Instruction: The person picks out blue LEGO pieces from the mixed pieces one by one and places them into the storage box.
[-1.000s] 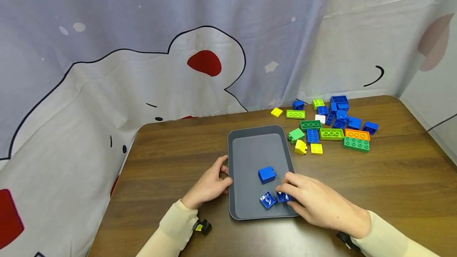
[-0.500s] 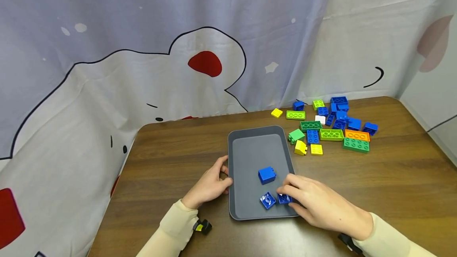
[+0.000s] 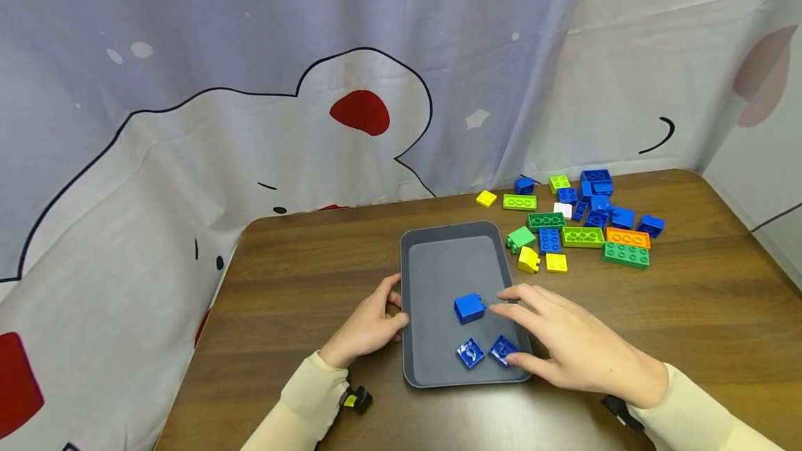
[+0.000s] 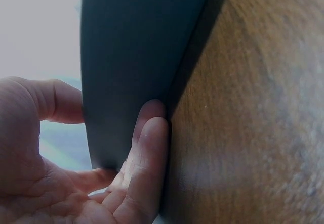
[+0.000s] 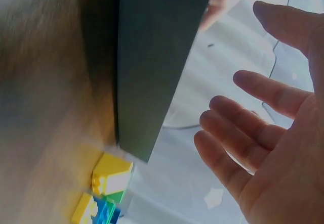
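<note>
The grey tray lies on the wooden table with three blue toy building bricks in it. One taller blue brick rests on its side, studs facing right. Below it are two square blue bricks, the left one and the right one, their hollow undersides up. My left hand holds the tray's left side, thumb at the rim and fingers against the outer wall. Above the tray's right edge my right hand is spread, with nothing in it; its thumb overlaps the right square brick in the head view.
Loose bricks in blue, green, yellow, orange and white lie in a cluster beyond the tray's right side, among them a sloped yellow brick and a green brick. A printed curtain hangs behind the table.
My right hand has let go of the right square blue brick, spread its fingers and shifted slightly right. That brick now lies turned on the tray. The left hand stays put.
</note>
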The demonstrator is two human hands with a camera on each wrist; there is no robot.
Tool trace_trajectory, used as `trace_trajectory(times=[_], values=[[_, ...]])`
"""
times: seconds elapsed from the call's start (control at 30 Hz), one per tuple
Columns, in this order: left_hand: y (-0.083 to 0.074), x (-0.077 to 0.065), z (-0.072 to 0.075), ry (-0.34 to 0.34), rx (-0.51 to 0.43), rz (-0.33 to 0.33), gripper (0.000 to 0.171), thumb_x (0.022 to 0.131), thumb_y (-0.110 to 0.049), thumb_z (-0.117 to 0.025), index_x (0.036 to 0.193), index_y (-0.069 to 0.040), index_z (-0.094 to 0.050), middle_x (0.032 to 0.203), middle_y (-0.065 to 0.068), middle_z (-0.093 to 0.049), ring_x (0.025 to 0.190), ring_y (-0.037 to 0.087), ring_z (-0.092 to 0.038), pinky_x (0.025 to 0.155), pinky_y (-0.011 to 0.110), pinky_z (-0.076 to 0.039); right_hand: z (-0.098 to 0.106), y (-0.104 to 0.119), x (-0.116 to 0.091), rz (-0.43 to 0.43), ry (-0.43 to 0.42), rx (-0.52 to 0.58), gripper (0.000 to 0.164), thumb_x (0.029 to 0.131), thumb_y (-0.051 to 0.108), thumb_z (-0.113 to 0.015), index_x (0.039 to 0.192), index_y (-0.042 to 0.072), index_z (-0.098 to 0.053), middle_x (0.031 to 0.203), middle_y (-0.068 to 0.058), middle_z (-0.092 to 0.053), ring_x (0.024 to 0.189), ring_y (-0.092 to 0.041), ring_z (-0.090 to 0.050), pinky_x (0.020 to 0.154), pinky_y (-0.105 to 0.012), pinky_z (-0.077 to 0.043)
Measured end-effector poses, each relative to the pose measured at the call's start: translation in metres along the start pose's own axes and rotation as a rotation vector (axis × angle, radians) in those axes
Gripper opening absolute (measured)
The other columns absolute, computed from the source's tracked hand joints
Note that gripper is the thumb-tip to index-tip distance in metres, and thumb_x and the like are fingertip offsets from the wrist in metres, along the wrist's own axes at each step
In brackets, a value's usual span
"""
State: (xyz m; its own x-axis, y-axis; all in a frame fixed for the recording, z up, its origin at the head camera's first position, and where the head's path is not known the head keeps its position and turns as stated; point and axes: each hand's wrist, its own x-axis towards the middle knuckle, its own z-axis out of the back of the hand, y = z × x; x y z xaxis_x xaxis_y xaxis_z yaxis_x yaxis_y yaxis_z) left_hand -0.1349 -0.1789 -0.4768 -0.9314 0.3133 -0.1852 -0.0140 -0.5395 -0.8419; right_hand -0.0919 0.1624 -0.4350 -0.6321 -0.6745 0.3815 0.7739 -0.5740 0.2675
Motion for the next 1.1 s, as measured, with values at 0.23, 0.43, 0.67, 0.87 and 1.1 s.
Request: trace_trajectory(times=[0.23,0.43,0.67,0.87,1.1], values=[[-0.001,0.0,0.0,-0.005,-0.004,-0.005,0.079,0.082,-0.011,-0.058,0.156,-0.009,-0.03,0.111,0.012,-0.059,0.063,0.018,-0.063,0.06,0.031,-0.056,0.006,-0.025,0.0,-0.077,-0.004,-0.049,0.06,0.081,0.048,-0.073,0.133,0.018,-0.062,0.132,0.003,-0.055,0.116,-0.01,-0.053,0.096,-0.037,-0.05],[-0.001,0.0,0.0,-0.003,0.006,-0.015,0.079,0.082,-0.011,-0.058,0.155,-0.008,-0.03,0.11,0.012,-0.059,0.063,0.018,-0.063,0.061,0.031,-0.056,0.007,-0.047,0.001,-0.1,-0.052,-0.068,0.058,0.08,0.045,-0.075,0.128,0.013,-0.065,0.127,0.004,-0.055,0.108,-0.011,-0.054,0.091,-0.035,-0.051],[-0.001,0.0,0.001,-0.001,0.021,-0.018,0.079,0.082,-0.012,-0.058,0.156,-0.007,-0.029,0.111,0.011,-0.059,0.063,0.017,-0.064,0.061,0.032,-0.056,0.004,-0.067,0.004,-0.153,-0.078,-0.102,0.056,0.078,0.042,-0.078,0.124,0.011,-0.067,0.122,0.0,-0.057,0.102,-0.015,-0.057,0.086,-0.037,-0.052],[-0.001,-0.001,0.002,0.006,0.003,-0.009,0.079,0.083,-0.012,-0.057,0.156,-0.006,-0.029,0.111,0.012,-0.058,0.064,0.017,-0.063,0.061,0.031,-0.057,0.001,-0.085,0.009,-0.237,-0.059,-0.101,0.054,0.08,0.039,-0.077,0.124,0.008,-0.067,0.12,-0.003,-0.059,0.103,-0.021,-0.059,0.089,-0.044,-0.052],[0.0,0.0,0.002,0.023,-0.002,-0.005,0.078,0.084,-0.012,-0.057,0.156,-0.007,-0.028,0.113,0.012,-0.057,0.064,0.018,-0.064,0.062,0.031,-0.057,-0.005,-0.102,0.013,-0.307,-0.065,-0.091,0.051,0.081,0.037,-0.076,0.122,0.007,-0.068,0.117,-0.006,-0.058,0.099,-0.023,-0.058,0.086,-0.046,-0.052]])
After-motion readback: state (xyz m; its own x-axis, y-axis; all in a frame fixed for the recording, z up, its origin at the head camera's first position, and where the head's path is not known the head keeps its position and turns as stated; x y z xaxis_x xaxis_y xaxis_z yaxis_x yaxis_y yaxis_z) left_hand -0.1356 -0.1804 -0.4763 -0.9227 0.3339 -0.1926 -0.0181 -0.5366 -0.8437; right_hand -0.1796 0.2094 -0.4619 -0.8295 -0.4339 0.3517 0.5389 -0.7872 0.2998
